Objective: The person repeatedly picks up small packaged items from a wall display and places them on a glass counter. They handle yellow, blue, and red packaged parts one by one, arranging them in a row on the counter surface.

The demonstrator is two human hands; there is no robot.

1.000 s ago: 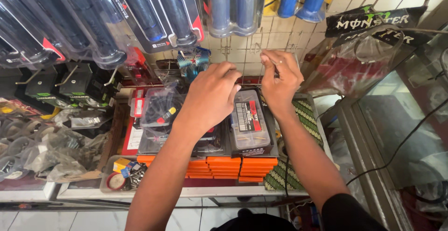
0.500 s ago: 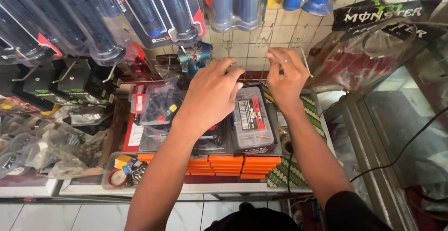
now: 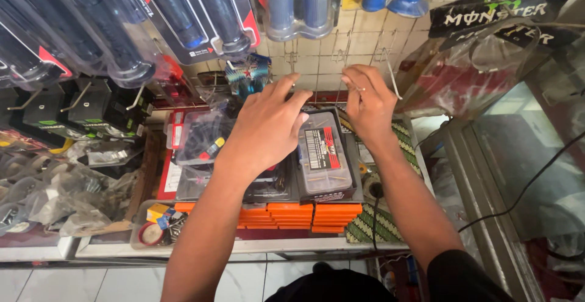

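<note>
Where the head view looks down over a crowded shop counter, both forearms reach far toward a tiled wall fitted with a wire grid (image 3: 341, 46).

Left hand (image 3: 265, 128): palm down, fingers loosely spread, fingertips at the foot of the grid; it grips nothing that can be seen. It hovers over a clear parts case (image 3: 323, 152) with a red-and-black label, which lies flat at centre.

Right hand (image 3: 368, 101): thumb and forefinger pinched together at the grid wire, right of the left hand; what they pinch is too small to tell. A thin white hook (image 3: 393, 76) juts out just right of it.

Orange boxes (image 3: 298, 213): stacked in rows, near edge, just below the case.

Grip packs (image 3: 183, 15): blue and black, hung along the far wall, left to centre.

Clear bag (image 3: 463, 76): hanging at right, red contents.

Patterned cloth (image 3: 372, 226): green, under the right forearm.

Bagged parts (image 3: 55, 192): heaped at left.
</note>
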